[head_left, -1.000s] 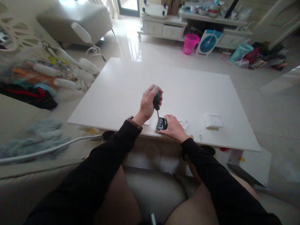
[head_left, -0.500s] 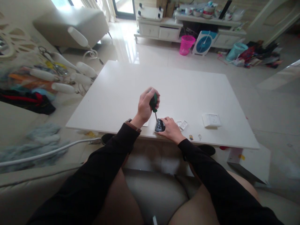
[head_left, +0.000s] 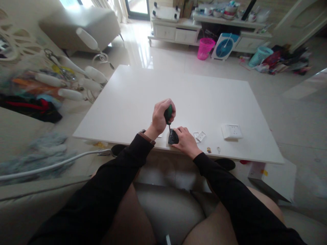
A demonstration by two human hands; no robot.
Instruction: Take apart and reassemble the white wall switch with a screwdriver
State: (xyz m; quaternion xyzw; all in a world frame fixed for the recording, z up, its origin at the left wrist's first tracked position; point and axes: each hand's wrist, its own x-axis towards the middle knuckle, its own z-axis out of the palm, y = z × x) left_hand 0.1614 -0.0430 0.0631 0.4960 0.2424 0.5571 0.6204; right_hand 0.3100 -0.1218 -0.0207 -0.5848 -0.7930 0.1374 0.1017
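Note:
My left hand (head_left: 163,115) is wrapped round the green handle of a screwdriver (head_left: 168,113), held upright with its shaft pointing down. The screwdriver's tip meets the far left part of a wall socket (head_left: 173,137), which lies with its black back facing up near the table's front edge. Fingers of my right hand (head_left: 186,140) grip the socket from its right side and cover part of it. Just right of that hand lie small white cover pieces (head_left: 200,136). Part of another white piece (head_left: 160,135) peeks out beside my left wrist.
A white socket box (head_left: 231,131) stands on the right of the white table (head_left: 178,85). Near the front edge lie a small yellow-and-dark item (head_left: 208,149) and a small pale item (head_left: 218,149). A lamp with white arms (head_left: 93,75) stands at the left.
My left hand and the screwdriver have come slightly down. The black-backed socket appears tilted a little differently under my right hand. The whole view has shifted slightly.

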